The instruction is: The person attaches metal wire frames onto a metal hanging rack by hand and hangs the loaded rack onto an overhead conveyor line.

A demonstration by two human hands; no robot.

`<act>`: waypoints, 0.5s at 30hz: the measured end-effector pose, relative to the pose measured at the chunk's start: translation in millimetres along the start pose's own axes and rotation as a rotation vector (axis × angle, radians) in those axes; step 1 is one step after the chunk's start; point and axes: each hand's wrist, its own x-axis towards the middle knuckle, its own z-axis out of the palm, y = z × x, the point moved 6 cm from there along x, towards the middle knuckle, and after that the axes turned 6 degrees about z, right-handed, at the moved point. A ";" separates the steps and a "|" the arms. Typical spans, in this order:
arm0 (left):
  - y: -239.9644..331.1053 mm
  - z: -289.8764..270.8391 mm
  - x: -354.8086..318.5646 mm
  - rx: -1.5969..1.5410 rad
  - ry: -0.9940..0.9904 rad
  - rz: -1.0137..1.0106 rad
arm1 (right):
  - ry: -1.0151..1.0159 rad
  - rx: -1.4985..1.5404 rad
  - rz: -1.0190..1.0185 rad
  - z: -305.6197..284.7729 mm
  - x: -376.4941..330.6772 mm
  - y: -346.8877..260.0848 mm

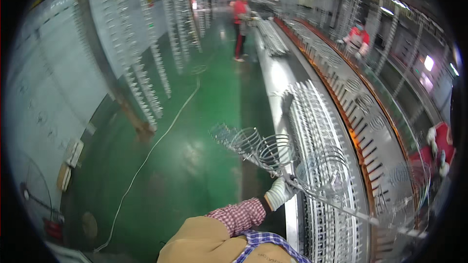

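Observation:
My left hand (282,193), in a striped white glove below a red checkered sleeve, is closed around a long grey metal bar (336,207). Round wire frames (275,151) hang along this bar, reaching out over the green floor on the left and across the bench on the right. Motion blurs its far left end. Beneath the bar, many thin metal racks (317,117) with short hooks lie side by side on the metal bench (279,75). My right hand does not show.
An orange-edged conveyor (336,92) with upright pegs and wire rings runs right of the bench. Co-workers in red stand ahead (241,17), across the conveyor (358,39) and at far right (438,148). Hooked strips (131,53) hang at left; a cable (156,146) crosses the floor.

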 end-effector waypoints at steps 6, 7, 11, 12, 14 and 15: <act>86.0 -39.6 -61.7 -0.232 0.002 0.261 | -1.125 0.613 -0.031 229.5 -200.8 -97.2; 98.1 -39.8 -74.2 -0.259 0.018 0.321 | -1.307 0.862 0.160 251.0 -238.8 -129.1; 151.7 -44.4 -129.7 -0.795 -0.361 0.090 | -1.593 1.133 0.231 272.5 -282.1 -259.1; 173.0 -55.2 -136.3 -0.688 -0.290 0.266 | -1.715 1.100 0.212 285.7 -308.0 -268.4; 214.9 -99.1 -146.3 -0.490 -0.103 0.429 | -1.913 1.220 0.415 298.4 -362.5 -297.7; 235.4 -114.2 -150.6 -0.614 -0.090 0.392 | -1.985 1.255 0.499 299.4 -384.6 -321.8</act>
